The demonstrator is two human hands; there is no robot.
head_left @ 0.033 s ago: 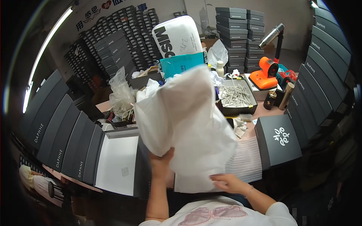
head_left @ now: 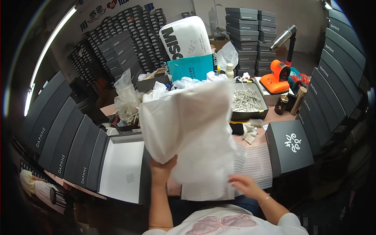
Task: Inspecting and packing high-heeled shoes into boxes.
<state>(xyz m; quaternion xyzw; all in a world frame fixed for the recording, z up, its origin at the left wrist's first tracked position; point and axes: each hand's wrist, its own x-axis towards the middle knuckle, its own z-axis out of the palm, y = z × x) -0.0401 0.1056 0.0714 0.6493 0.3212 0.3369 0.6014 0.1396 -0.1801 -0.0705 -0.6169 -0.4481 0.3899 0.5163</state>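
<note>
My left hand (head_left: 162, 167) is raised in front of me and grips a large, thin white sheet (head_left: 192, 129) by its lower left part. The sheet hangs crumpled and hides the middle of the table. My right hand (head_left: 246, 185) lies lower right with its fingers stretched out, touching the sheet's bottom edge over a stack of white sheets (head_left: 256, 164). An open dark box with a white inside (head_left: 121, 170) lies to the left of my left hand.
A closed dark box with white marks (head_left: 290, 147) sits on the right. Behind it are a black tray of pale sticks (head_left: 246, 101), an orange dispenser (head_left: 276, 76), a teal bag (head_left: 190, 67) and clear plastic bags (head_left: 126, 98). Stacks of dark boxes (head_left: 58, 137) ring the table.
</note>
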